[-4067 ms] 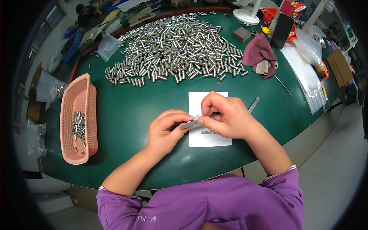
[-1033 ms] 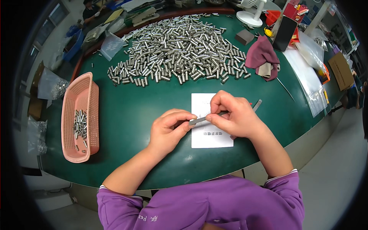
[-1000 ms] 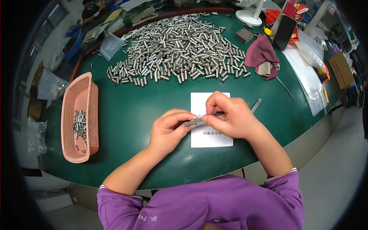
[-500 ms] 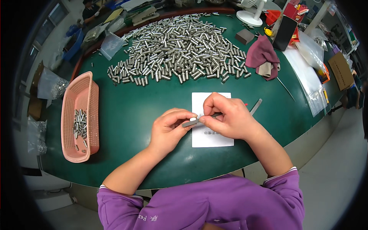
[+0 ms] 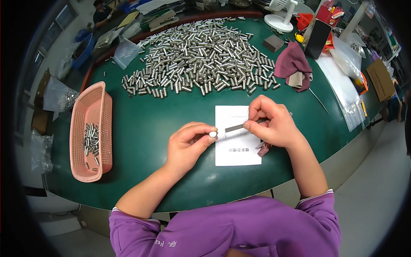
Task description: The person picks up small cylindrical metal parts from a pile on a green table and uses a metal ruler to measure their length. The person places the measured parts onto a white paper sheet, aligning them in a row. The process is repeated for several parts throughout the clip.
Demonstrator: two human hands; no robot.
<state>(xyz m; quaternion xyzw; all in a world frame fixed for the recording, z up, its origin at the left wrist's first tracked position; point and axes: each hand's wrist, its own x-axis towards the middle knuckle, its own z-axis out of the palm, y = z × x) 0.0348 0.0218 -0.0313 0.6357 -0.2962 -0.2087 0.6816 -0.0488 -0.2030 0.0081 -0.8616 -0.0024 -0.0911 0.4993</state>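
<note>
My left hand (image 5: 188,143) is closed in a pinch on a short metal pin (image 5: 212,134), whose bright round end shows between thumb and forefinger. To its right, my right hand (image 5: 274,122) grips a flat dark grey strip, perhaps a file or a stone stick (image 5: 233,128). The strip's free end points left at the pin, with a small gap between them. Below both hands lies a white printed sheet (image 5: 233,156). A small pinkish object (image 5: 263,150) rests at the sheet's right edge, partly hidden under my right hand.
A large heap of metal pins (image 5: 201,55) covers the table's far middle. On the left stands a pink basket (image 5: 107,128) holding some pins (image 5: 91,139). To the right are a maroon cloth (image 5: 293,60), a thin rod (image 5: 319,102), a dark block (image 5: 273,43), a phone (image 5: 318,39) and a white fan (image 5: 279,21).
My right hand has drawn the strip to the right, off the pin, and turned a little. The left hand stays in place with the pin's end now facing up into view.
</note>
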